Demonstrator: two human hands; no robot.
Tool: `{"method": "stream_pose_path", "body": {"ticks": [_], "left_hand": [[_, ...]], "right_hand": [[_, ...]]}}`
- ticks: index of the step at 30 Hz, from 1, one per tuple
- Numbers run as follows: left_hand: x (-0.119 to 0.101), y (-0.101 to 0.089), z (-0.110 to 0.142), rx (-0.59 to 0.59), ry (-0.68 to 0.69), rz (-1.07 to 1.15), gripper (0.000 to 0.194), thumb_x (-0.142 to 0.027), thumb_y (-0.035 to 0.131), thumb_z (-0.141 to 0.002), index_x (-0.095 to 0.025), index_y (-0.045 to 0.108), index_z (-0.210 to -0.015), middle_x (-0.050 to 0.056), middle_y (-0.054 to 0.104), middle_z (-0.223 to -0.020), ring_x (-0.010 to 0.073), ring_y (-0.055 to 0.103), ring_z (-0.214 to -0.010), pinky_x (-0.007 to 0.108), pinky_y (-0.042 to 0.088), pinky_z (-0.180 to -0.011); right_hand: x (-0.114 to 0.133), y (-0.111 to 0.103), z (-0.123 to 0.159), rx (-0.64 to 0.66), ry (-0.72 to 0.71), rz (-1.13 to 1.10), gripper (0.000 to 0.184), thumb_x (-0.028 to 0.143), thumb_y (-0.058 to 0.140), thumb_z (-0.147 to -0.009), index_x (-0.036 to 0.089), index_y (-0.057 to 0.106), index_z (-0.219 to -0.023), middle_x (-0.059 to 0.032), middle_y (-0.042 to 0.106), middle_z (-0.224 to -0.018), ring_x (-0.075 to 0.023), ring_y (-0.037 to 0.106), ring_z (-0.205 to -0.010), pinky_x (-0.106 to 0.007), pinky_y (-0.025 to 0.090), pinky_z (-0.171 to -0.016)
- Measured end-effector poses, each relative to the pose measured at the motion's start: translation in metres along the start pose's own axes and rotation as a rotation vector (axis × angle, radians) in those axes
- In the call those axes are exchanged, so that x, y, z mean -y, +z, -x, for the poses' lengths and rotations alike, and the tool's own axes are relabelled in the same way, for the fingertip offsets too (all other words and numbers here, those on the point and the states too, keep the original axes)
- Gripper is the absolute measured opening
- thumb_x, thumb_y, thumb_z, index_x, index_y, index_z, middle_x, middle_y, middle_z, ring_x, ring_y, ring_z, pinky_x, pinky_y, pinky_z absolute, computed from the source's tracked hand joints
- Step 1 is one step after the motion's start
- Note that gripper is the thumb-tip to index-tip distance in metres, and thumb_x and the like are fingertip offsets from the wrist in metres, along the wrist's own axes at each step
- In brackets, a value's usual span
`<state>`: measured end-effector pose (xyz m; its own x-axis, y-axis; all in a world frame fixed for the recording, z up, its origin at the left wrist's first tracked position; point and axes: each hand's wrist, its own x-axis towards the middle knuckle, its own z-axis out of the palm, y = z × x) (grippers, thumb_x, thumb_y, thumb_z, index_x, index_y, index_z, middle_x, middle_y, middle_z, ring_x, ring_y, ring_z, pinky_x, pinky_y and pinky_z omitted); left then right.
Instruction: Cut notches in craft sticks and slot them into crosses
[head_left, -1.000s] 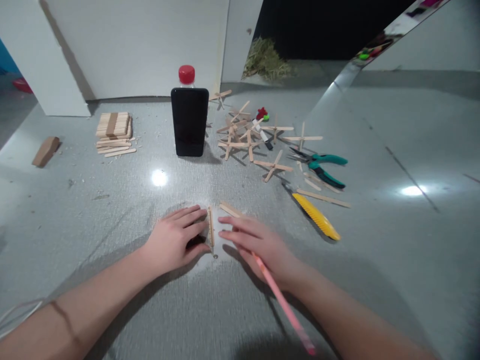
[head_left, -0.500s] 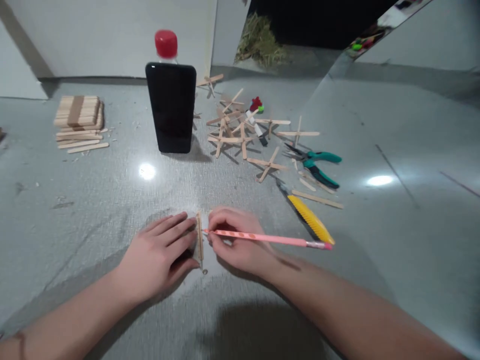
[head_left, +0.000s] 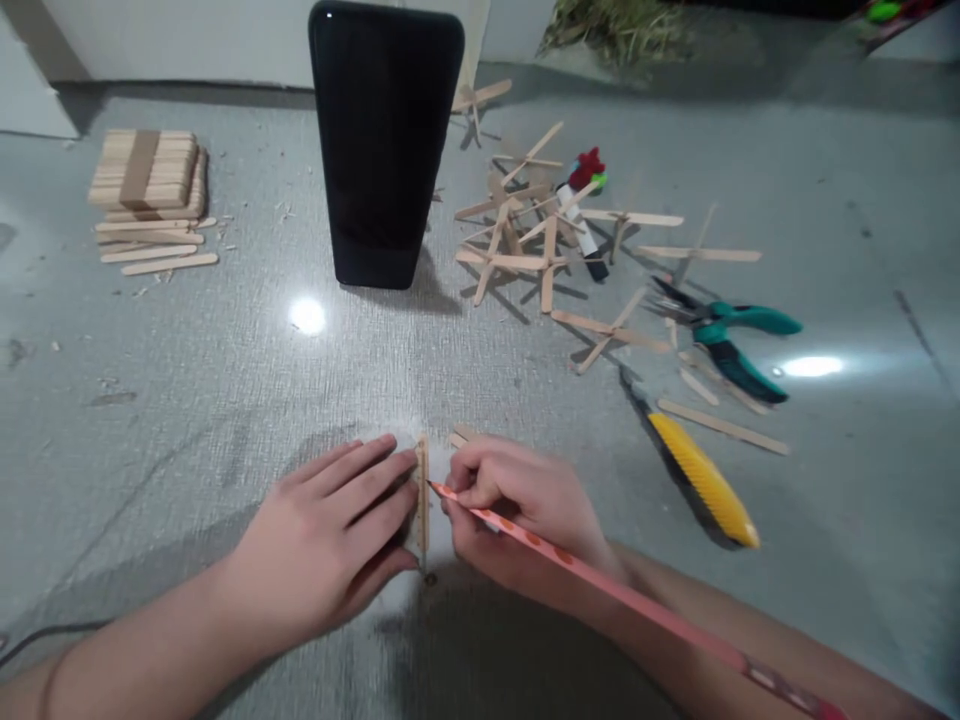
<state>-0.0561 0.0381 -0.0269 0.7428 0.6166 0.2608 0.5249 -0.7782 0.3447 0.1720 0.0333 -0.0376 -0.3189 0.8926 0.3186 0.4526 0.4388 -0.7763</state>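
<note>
— Moved since half a second ago: pink pencil (head_left: pixel 637 600), from near level to a slant toward lower right.
— Copy. Grip state?
— Right hand (head_left: pixel 529 498): fingers together, clamped on pencil near its point. Left hand (head_left: pixel 322 525): laid flat, fingers slightly apart, fingertips at left edge of wooden strip (head_left: pixel 422 490). Can't tell what lies under palm.
— Strip location?
— Between both hands, lengthwise away from wearer. Pencil point right at its right edge; touching or not, can't tell.
— Counts?
— One pencil, one strip, one upright black phone (head_left: pixel 386 150), one pair of teal pliers (head_left: pixel 712 325), one yellow cutter (head_left: pixel 703 475), one longer flat stick (head_left: pixel 724 427) beside cutter. One banded stick bundle (head_left: pixel 165 170), roughly four loose sticks (head_left: pixel 169 263) just in front. Crossed-stick pieces (head_left: pixel 609 330): at least seven, exact number hidden by overlap. Among them, one white-and-black tube (head_left: pixel 583 236); just behind, one red-and-green piece (head_left: pixel 587 168).
— Labels?
— Tiny marks along strip, too small to read. Orange ovals on pencil barrel. Plain brown band around bundle.
</note>
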Motion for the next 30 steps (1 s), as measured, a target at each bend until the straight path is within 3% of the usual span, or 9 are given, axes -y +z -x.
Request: {"method": "stream_pose_path", "body": {"ticks": [13,30], "left_hand": [[0.0000,-0.0006,0.0016,0.019,-0.002,0.000,0.036,-0.039,0.063,-0.097,-0.014,0.069,-0.124,0.010,0.069,-0.137,0.0315,0.064,-0.129,0.049,0.059,-0.107],[0.0016,-0.0001,0.0035,0.048,-0.001,0.011,0.038,-0.044,0.067,-0.095,-0.016,0.069,-0.121,0.012,0.066,-0.141,0.0318,0.061,-0.134,0.050,0.056,-0.110]], "right_hand": [[-0.0014,0.0013,0.0006,-0.015,0.016,0.027,0.026,0.006,0.059,-0.080,0.024,0.041,-0.071,0.0056,0.062,-0.069,-0.0085,0.057,-0.059,-0.022,0.049,-0.061],[0.0000,0.0005,-0.0004,0.000,0.040,0.020,0.027,0.008,0.060,-0.079,0.023,0.041,-0.068,0.0037,0.063,-0.070,-0.0091,0.057,-0.059,-0.022,0.043,-0.053]]}}
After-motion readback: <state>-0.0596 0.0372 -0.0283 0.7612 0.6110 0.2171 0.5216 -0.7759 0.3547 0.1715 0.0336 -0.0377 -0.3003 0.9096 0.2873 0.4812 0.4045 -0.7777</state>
